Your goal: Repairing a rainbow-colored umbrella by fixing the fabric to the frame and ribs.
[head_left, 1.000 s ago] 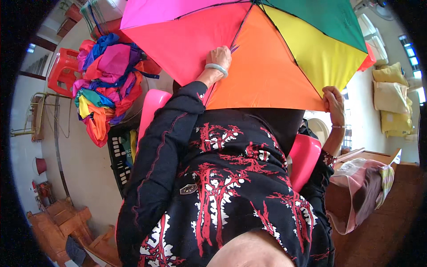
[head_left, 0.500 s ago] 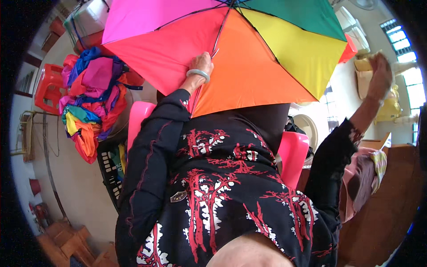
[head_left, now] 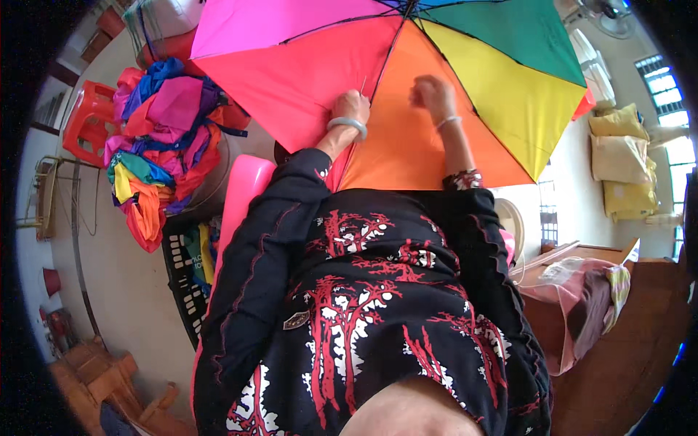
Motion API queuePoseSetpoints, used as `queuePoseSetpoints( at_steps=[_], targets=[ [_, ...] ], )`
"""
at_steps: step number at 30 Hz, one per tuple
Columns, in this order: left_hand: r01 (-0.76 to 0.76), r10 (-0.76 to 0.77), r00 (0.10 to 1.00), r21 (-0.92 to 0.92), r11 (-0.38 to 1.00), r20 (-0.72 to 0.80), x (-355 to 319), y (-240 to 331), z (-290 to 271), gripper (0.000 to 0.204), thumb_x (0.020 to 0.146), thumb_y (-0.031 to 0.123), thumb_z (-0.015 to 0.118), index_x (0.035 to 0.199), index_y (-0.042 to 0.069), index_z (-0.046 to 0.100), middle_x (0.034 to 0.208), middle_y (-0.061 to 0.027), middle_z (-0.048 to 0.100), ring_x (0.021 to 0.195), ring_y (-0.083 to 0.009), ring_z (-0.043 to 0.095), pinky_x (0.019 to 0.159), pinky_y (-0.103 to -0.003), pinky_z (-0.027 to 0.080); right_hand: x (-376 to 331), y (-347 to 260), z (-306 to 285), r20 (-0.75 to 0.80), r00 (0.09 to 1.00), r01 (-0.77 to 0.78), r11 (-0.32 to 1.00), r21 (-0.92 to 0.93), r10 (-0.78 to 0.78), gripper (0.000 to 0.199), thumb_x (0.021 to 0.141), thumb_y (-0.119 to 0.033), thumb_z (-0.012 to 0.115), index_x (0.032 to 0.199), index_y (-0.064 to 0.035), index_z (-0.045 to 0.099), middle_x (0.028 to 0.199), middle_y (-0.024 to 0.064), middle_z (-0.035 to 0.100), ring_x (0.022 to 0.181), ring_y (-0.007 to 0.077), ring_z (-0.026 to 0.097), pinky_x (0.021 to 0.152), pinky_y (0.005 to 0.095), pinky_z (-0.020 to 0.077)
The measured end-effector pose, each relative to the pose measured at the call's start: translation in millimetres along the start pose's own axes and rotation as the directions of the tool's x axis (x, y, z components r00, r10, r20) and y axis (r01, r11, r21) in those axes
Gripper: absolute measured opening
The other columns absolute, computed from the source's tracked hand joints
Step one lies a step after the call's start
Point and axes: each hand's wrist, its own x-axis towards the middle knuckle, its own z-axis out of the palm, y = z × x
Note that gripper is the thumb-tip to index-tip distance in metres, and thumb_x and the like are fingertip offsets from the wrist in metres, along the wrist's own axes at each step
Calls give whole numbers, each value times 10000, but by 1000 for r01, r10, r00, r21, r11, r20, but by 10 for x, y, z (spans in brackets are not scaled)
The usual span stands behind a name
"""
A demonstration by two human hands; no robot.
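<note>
Left hand (head_left: 351,107) pinching taut panelled umbrella (head_left: 465,65) fabric, right hand (head_left: 432,92) apparently fisted, blurred

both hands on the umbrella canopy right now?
Yes: the left hand and right hand both rest on the open umbrella, on its orange panel.

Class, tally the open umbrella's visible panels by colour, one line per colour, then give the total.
Umbrella panels in view:
Pink: 1
Orange: 1
Yellow: 1
Green: 1
Total: 4
A blue sliver at the top edge may be a fifth panel; too little shows to count it.
</note>
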Motion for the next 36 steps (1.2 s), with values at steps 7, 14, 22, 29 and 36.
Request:
queuePoseSetpoints(
  at_steps=[7,14,22,29,36],
  targets=[
    [71,-45,982,-135,988,183,239,-287,173,178,726,188,531,701,25,598,676,-178,602,621,-299,606,504,-410,466,-108,383,116,100,991,-72,990,-119,84,160,800,-101,493,860,24,574,672,76,571,566,136,567,487,252,476],
    [152,-43,957,-372,916,286,66,-98,-48,103,708,102,551,627,38,556,600,-92,584,466,-177,572,387,-331,424,-137,452,153,88,971,238,842,-483,-224,151,764,-159,538,811,-41,618,721,74,610,617,178,585,548,297,470],
    [385,-212,918,-624,680,335,-107,134,-242,115,739,59,497,637,13,522,548,-65,538,395,-132,515,302,-238,364,-86,542,254,111,935,316,649,-692,-336,161,704,-219,554,778,-89,615,739,121,608,684,288,583,634,378,459],
    [387,-220,920,-653,651,326,-83,83,-195,133,757,67,483,650,-3,522,548,-72,534,380,-119,495,280,-211,332,-137,465,285,99,959,257,666,-700,-266,153,679,-214,557,742,-83,605,736,127,608,712,285,589,642,386,464],
    [342,-180,935,-648,681,305,-79,36,-206,130,752,69,487,651,-1,531,538,-70,532,371,-117,487,286,-215,323,-121,418,312,349,935,260,791,-554,-63,128,662,-164,537,713,-89,626,740,141,612,711,298,594,661,374,478]
  ],
)
